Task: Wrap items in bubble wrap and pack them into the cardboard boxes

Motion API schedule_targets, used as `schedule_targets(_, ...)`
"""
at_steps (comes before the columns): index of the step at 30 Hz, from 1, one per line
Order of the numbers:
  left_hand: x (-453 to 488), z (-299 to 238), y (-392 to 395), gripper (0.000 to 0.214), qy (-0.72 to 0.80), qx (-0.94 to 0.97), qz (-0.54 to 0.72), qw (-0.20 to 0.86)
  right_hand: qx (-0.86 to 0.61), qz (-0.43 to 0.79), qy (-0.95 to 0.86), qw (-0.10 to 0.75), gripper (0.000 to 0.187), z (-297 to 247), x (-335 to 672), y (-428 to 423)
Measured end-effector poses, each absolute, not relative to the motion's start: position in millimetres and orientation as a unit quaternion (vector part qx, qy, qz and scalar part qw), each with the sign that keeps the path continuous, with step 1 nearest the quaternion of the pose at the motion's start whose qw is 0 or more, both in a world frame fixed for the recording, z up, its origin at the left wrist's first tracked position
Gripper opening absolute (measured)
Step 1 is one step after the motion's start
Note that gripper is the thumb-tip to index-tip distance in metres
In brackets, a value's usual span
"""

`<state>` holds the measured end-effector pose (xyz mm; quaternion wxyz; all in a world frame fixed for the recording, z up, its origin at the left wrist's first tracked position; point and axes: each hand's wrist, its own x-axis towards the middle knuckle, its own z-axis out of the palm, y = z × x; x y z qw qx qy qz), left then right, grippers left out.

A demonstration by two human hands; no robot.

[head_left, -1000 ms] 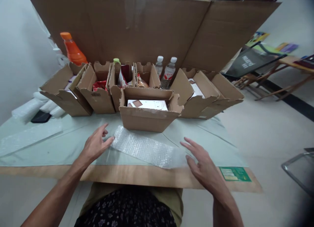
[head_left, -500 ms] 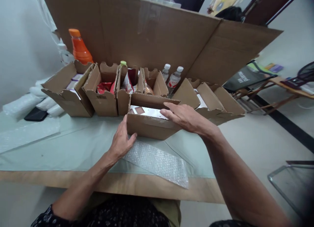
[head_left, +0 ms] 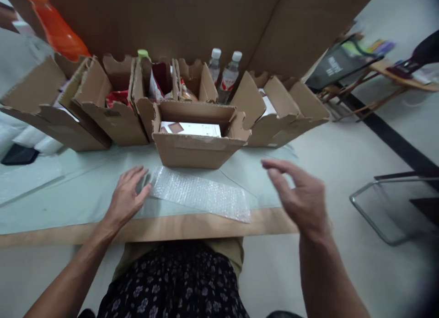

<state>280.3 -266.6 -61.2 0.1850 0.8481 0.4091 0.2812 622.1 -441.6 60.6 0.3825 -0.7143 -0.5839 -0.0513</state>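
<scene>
Fabric [head_left: 171, 286], dark with pale flowers, covers your lap at the bottom centre of the frame. Just beyond it runs the bare wooden edge of the table [head_left: 164, 229], and a pale green cloth [head_left: 78, 208] covers the surface behind that edge.

Your left hand [head_left: 126, 196], left of centre, is spread and holds nothing, with its thumb apart from the fingers. Its fingertips are at the left end of a bubble wrap strip [head_left: 202, 194]; you cannot tell from this view whether they touch it. The strip lies flat across the centre, slanting down to the right, and its right end overlaps the wooden edge. Your right hand [head_left: 300, 194], slightly blurred at right of centre, is empty too, its fingers loosely bent and the thumb a little apart from them. It is clear of the strip.

Behind the strip, in the middle of the frame, you have an open cardboard box [head_left: 195, 151] with a white printed carton [head_left: 194, 129] inside. Off at the left edge, a black flat object [head_left: 19, 154] lies near rolled bubble wrap [head_left: 29, 136].

Farther back, more open boxes [head_left: 121, 126] stand in a row, one holding a red packet [head_left: 118, 98]. Clear bottles [head_left: 229, 80] with white caps stand upper centre, an orange bottle [head_left: 60, 29] upper left, before a tall cardboard panel [head_left: 164, 25].
</scene>
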Motion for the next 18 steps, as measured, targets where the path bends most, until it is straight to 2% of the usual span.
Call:
schedule_targets(4, 304, -54, -287, 0.035, 0.315, 0.906, 0.239, 0.151, -0.679, 0.037, -0.678, 0.28, 0.026, -17, 573, -455)
schedule_targets(8, 321, -64, -288, 0.037, 0.284, 0.94, 0.126, 0.139, -0.66, 0.054, -0.72, 0.208, 0.032, -70, 553, -455)
schedule_targets(13, 266, -75, -267, 0.035, 0.318, 0.922, 0.144, 0.17, -0.732, -0.025, -0.64, 0.232, 0.033, -89, 612, -517)
schedule_targets(18, 263, -77, -263, 0.04, 0.461, 0.862, 0.196, 0.078, -0.782, -0.069, -0.563, 0.26, 0.034, -78, 648, -523)
